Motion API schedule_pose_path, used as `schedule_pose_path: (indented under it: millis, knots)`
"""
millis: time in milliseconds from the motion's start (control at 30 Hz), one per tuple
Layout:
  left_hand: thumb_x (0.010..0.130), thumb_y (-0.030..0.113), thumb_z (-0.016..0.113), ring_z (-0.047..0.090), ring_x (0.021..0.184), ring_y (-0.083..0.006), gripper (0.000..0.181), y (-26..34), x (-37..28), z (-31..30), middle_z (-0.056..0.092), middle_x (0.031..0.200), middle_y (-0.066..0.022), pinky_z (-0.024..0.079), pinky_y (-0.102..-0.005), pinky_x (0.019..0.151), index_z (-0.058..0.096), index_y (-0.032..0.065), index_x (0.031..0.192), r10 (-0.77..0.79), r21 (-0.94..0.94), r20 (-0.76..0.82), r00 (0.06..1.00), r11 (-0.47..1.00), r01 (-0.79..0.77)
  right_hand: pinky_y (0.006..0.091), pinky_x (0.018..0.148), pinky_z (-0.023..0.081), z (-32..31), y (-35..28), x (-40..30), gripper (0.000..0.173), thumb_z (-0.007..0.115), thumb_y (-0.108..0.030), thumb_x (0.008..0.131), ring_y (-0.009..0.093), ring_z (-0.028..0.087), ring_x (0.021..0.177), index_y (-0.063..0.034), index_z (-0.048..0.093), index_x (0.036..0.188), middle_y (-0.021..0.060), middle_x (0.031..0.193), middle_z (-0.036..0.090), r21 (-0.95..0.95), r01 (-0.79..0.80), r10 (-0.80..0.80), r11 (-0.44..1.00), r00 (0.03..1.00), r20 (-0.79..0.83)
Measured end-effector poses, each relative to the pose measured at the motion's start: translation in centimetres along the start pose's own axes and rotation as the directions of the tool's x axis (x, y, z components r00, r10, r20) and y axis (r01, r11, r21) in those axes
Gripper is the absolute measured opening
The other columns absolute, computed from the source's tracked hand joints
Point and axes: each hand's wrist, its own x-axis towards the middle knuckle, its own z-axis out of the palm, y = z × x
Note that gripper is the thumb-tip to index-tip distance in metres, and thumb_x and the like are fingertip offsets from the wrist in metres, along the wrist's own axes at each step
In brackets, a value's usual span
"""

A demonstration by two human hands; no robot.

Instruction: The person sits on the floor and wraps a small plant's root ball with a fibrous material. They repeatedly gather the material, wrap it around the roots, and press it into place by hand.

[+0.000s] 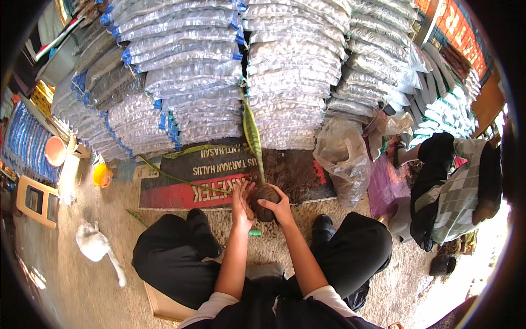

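A dark brown root ball (263,210) is gripped by my right hand (281,206), with the thumb across its top. From the ball rises a long variegated snake plant leaf (252,131), which reaches toward the stacked bags. My left hand (241,205) is at the ball's left side, palm turned inward and fingers spread; whether it touches the ball is hard to tell. Below both hands lies a printed banner sheet (172,197) with loose dark soil (287,172) on its right part. More snake plant leaves (193,151) lie across its left part. A small green cylinder (254,232) rests on the floor.
Tall stacks of pebble-filled plastic bags (294,78) stand along the far side. A crumpled clear plastic bag (343,160) sits right of the soil. Another person (456,193) sits at right. At left are a white cat (93,243), a yellow container (102,175) and a beige stool (38,201).
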Motion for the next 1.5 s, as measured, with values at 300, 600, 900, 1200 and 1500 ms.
schedule_pose_path:
  millis: [300, 600, 900, 1200, 1500]
  knots:
    - [0.087, 0.054, 0.037, 0.032, 0.126, -0.0203, 0.06, 1.1, 3.2, -6.1, 0.039, 0.134, -0.0035, 0.021, -0.0425, 0.101, 0.034, 0.016, 0.133, 0.131, 0.066, -0.372, 0.919, 0.991, -0.115, 0.0356, 0.078, 0.048, -0.8, 8.0, 0.3, 0.065, 0.08, -0.021, 0.059, 0.022, 0.06, 0.088, 0.001, 0.051, 0.114, 0.0145, 0.098, 0.06, -0.324, -0.082, 0.054, 0.943, 0.994, -0.095]
    - [0.087, 0.044, 0.046, 0.038, 0.122, -0.0218, 0.055, 0.1, 5.3, -7.8, 0.042, 0.13, -0.0077, 0.03, -0.0415, 0.097, 0.037, 0.0107, 0.13, 0.074, -0.084, -0.502, 0.862, 0.988, -0.133, 0.039, 0.081, 0.046, 2.5, 15.3, 3.8, 0.067, 0.079, -0.022, 0.055, 0.028, 0.054, 0.096, -0.0012, 0.051, 0.112, 0.0137, 0.104, 0.053, -0.649, -0.002, -0.036, 0.761, 0.998, -0.046]
    - [0.089, 0.04, 0.044, 0.043, 0.118, -0.022, 0.049, -1.4, 6.7, -10.1, 0.049, 0.122, -0.0085, 0.034, -0.0392, 0.093, 0.04, 0.0088, 0.127, 0.032, -0.103, -0.584, 0.811, 0.988, -0.113, 0.0443, 0.085, 0.042, 3.5, 17.5, 9.0, 0.075, 0.078, -0.021, 0.057, 0.033, 0.046, 0.105, -0.007, 0.043, 0.122, 0.0145, 0.11, 0.046, -0.808, 0.011, -0.062, 0.589, 0.998, -0.032]
    - [0.089, 0.046, 0.039, 0.041, 0.119, -0.0234, 0.051, -2.0, 7.1, -10.0, 0.045, 0.127, -0.0077, 0.036, -0.0394, 0.093, 0.041, 0.0107, 0.126, 0.02, -0.114, -0.561, 0.827, 0.988, -0.102, 0.0432, 0.087, 0.043, 2.9, 18.2, 8.6, 0.086, 0.08, -0.027, 0.058, 0.035, 0.041, 0.113, -0.0073, 0.034, 0.129, 0.0178, 0.123, 0.038, -0.848, -0.036, 0.042, 0.528, 0.999, -0.017]
    - [0.088, 0.051, 0.041, 0.043, 0.118, -0.022, 0.055, -1.4, 6.3, -6.0, 0.045, 0.126, -0.0081, 0.038, -0.0378, 0.091, 0.04, 0.0112, 0.126, 0.103, -0.008, -0.401, 0.91, 0.993, -0.115, 0.0426, 0.087, 0.043, 0.8, 15.4, 7.4, 0.094, 0.077, -0.025, 0.064, 0.038, 0.04, 0.114, -0.0028, 0.019, 0.135, 0.0203, 0.127, 0.032, -0.801, 0.157, -0.011, 0.577, 0.983, 0.184]
